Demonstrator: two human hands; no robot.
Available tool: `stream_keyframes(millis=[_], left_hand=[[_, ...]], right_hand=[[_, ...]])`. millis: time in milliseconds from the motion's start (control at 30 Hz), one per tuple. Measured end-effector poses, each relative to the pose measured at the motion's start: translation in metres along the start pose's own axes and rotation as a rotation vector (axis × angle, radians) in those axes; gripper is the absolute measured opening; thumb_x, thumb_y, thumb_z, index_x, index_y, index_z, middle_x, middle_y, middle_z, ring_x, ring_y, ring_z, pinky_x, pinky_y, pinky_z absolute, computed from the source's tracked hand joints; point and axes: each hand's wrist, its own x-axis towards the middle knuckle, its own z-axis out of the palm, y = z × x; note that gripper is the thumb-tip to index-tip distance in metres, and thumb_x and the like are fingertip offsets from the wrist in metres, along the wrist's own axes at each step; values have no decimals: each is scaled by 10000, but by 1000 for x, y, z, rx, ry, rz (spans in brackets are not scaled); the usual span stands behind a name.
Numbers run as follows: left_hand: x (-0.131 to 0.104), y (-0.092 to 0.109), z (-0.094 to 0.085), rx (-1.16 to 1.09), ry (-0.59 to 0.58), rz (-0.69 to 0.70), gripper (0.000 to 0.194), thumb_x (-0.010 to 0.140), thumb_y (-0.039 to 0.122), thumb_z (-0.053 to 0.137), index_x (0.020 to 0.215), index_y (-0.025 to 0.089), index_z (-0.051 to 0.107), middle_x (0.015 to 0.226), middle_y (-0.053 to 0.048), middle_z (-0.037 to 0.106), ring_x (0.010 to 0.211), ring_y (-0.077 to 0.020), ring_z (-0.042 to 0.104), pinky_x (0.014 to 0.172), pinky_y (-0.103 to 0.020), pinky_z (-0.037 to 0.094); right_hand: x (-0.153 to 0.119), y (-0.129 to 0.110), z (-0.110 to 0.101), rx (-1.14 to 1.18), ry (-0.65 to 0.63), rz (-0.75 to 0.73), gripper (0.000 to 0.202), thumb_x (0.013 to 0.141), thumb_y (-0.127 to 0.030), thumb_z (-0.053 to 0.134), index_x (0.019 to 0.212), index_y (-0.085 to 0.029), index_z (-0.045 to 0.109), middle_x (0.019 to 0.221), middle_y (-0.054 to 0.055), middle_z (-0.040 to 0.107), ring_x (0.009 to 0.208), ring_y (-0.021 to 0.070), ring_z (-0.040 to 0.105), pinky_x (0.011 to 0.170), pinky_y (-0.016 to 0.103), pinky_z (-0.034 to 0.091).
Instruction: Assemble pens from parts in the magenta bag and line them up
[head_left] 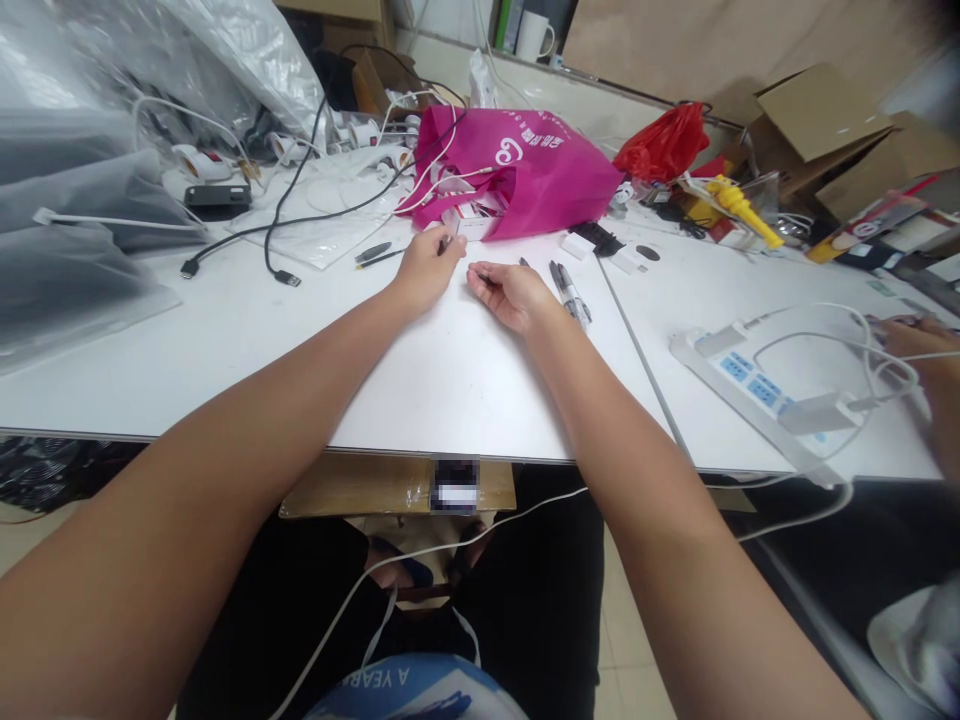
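Observation:
Over the middle of the white table (450,380), my left hand (429,268) is closed round a small dark object that I cannot make out. To its right, my right hand (506,292) has its fingers curled and pressed together; whatever they hold, if anything, is hidden. The two hands are a small distance apart. A dark pen (373,254) and a thin black-and-yellow stick (379,260) lie left of my left hand. Several wrapped dark pens (570,292) lie right of my right hand. Just behind the hands is a pink bag (555,180).
Black USB cables (281,225) and grey plastic bags (75,230) lie at the left. A white power strip (757,400) with cords is at the right, near another person's hand (919,340). Red bag (664,150) and cardboard boxes (817,125) stand behind.

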Motion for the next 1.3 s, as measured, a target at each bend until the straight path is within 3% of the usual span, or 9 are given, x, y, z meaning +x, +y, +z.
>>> stream_keyframes(millis=[100, 200, 333, 500, 667, 800, 967, 1133, 1300], left_hand=[[-9, 17, -6, 110, -39, 22, 38, 967, 257, 778, 961, 246, 742, 828, -18, 666, 828, -234, 641, 848, -398, 565], [-16, 32, -9, 190, -145, 95, 127, 873, 187, 805, 984, 244, 827, 982, -44, 750, 935, -265, 690, 951, -430, 577], [-15, 30, -10, 293, -182, 138, 148, 858, 195, 817, 990, 240, 867, 1096, -83, 777, 1021, -299, 710, 968, -440, 579], [-14, 27, -14, 339, -258, 185, 165, 886, 238, 814, 1030, 275, 885, 1114, -66, 797, 1049, -304, 728, 981, -432, 582], [-15, 35, -17, 379, -330, 184, 101, 902, 220, 787, 975, 256, 847, 1074, -97, 782, 1062, -337, 743, 989, -449, 562], [-12, 28, -18, 385, -317, 187, 91, 885, 236, 779, 971, 252, 806, 1032, -106, 771, 1055, -353, 732, 954, -438, 560], [-3, 8, -37, 526, -169, 79, 69, 852, 216, 793, 886, 259, 751, 989, -97, 755, 979, -332, 679, 894, -447, 544], [1, 5, -60, 681, -133, -188, 172, 927, 160, 794, 810, 247, 702, 891, -58, 653, 977, -280, 587, 921, -456, 507], [0, 11, -65, 691, -105, -235, 225, 921, 125, 793, 781, 245, 664, 831, -52, 541, 897, -263, 516, 885, -438, 497]], right_hand=[[0, 1, 0, -56, -41, -19, 373, 1059, 77, 500, 826, -146, 690, 827, 53, 721, 775, 93, 712, 754, 149, 656], [-2, 1, 1, -99, -77, -21, 356, 1028, 77, 513, 819, -146, 696, 788, 46, 714, 735, 96, 678, 691, 150, 622], [-4, 1, 1, -110, -74, 23, 311, 1078, -4, 501, 861, -154, 666, 759, 35, 687, 658, 103, 627, 668, 195, 610], [8, 5, -4, -146, -60, 25, 430, 1239, -462, 468, 921, -217, 622, 756, 31, 664, 647, 152, 648, 648, 254, 605], [11, 8, -5, -224, -80, -32, 582, 1140, -789, 548, 1038, -232, 680, 755, 27, 662, 663, 176, 662, 663, 292, 625], [2, 6, -1, -282, -66, -63, 587, 1109, -824, 583, 1188, -251, 687, 779, 11, 659, 691, 181, 684, 670, 293, 632], [-2, 1, 0, -290, 0, -100, 654, 1074, -798, 667, 1377, -221, 615, 867, 34, 710, 793, 214, 749, 723, 328, 692], [0, -2, -3, -290, 61, -122, 547, 1143, -711, 592, 1390, -224, 610, 865, 37, 718, 770, 205, 738, 697, 320, 686], [-1, -2, -4, -322, 52, -122, 551, 1099, -714, 685, 1364, -236, 617, 875, 39, 721, 799, 220, 757, 704, 328, 684]])
